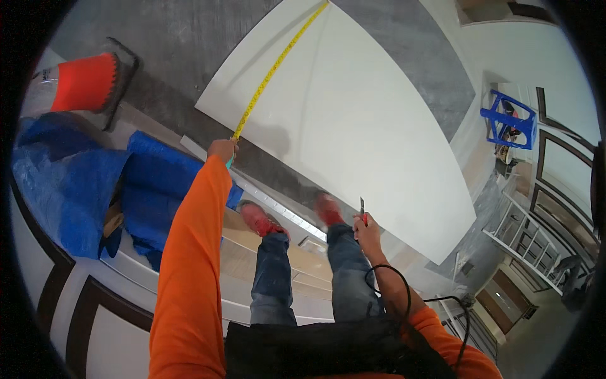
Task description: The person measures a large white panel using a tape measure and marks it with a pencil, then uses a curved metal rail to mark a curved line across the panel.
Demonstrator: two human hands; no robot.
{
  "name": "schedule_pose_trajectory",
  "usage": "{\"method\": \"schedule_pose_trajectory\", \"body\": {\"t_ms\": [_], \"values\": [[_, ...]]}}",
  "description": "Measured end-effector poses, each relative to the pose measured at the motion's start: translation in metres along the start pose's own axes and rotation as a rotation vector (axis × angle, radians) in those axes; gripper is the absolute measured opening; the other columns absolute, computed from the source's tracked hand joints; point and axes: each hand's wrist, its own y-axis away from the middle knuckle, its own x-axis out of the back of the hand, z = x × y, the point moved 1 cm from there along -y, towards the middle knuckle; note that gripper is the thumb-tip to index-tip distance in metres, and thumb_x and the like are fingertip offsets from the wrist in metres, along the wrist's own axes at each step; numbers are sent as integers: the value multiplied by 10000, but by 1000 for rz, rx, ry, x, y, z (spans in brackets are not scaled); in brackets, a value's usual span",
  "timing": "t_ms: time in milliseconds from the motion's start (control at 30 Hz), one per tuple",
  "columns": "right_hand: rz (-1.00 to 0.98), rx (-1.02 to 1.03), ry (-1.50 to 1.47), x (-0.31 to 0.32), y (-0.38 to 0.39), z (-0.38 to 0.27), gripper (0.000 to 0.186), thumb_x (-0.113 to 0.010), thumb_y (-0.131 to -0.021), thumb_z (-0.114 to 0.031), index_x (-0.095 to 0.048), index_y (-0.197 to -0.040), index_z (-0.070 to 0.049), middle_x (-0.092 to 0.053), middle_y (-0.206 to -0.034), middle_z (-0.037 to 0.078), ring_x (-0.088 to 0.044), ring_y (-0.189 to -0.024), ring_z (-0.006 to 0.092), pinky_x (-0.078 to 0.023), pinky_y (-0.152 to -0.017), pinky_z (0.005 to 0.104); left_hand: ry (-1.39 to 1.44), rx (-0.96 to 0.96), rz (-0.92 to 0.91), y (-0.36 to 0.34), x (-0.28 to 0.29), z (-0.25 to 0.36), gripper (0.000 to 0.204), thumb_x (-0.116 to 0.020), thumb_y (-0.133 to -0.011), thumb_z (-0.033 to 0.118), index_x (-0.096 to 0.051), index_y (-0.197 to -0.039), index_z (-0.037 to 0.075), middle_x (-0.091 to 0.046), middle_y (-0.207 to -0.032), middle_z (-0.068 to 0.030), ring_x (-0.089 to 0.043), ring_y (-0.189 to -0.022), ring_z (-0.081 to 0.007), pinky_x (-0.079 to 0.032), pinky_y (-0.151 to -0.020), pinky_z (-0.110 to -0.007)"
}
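My left hand (222, 150) is closed around a tape measure, whose teal case (230, 162) shows in part below the fingers. The yellow blade (278, 64) runs from it up across a large white board (353, 120) to the board's far edge. That board lies flat, with a straight near edge and straight or bowed sides. In my right hand (367, 231) is a utility knife (363, 212) with a red part on its handle, its blade pointing away from me. This hand hovers near the board's near edge.
A long metal straightedge (278, 208) lies between my feet and the board. Blue tarp (69, 170) is heaped at left, below an orange traffic cone (85, 82) on its side. At right are a blue plastic stool (510, 120) and a ladder (527, 237). A black cable (464, 309) crosses my right arm.
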Motion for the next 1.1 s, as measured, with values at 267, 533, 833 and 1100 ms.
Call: {"method": "schedule_pose_trajectory", "body": {"t_ms": [267, 533, 833, 1100], "values": [[-59, 111, 267, -61, -50, -60, 210, -525, -882, -214, -617, -977, -51, -538, -623, 29, -503, -531, 117, -409, -504, 276, -74, -159, 9, -50, 6, 7, 342, -549, -879, 345, -680, -722, 71, -628, -628, -56, -598, -577, -181, -448, -566, -349], [-202, 145, 388, -125, -110, -103, 234, -516, -891, -234, -624, -995, -54, -582, -670, 66, -555, -623, 165, -446, -613, 313, -510, -285, 31, -97, 16, -24, 333, -518, -882, 347, -689, -867, 62, -672, -907, -133, -639, -843, -291, -487, -755, -416], [-297, 632, 778, -224, -192, -157, 242, -448, -944, -275, -501, -1004, -47, -610, -764, 256, -594, -745, 459, -456, -657, 532, -575, -86, 281, -112, 46, -25, 432, -462, -892, 438, -645, -1135, 131, -607, -1195, -122, -570, -1103, -333, -454, -905, -447], [-353, 1266, 1085, -348, -247, -201, 218, -461, -888, -189, -528, -981, -3, -627, -840, 279, -623, -821, 434, -499, -728, 503, -521, -157, 327, -111, 25, -12, 416, -461, -905, 415, -663, -1086, 100, -631, -1129, -156, -604, -1040, -350, -467, -896, -461]]}}
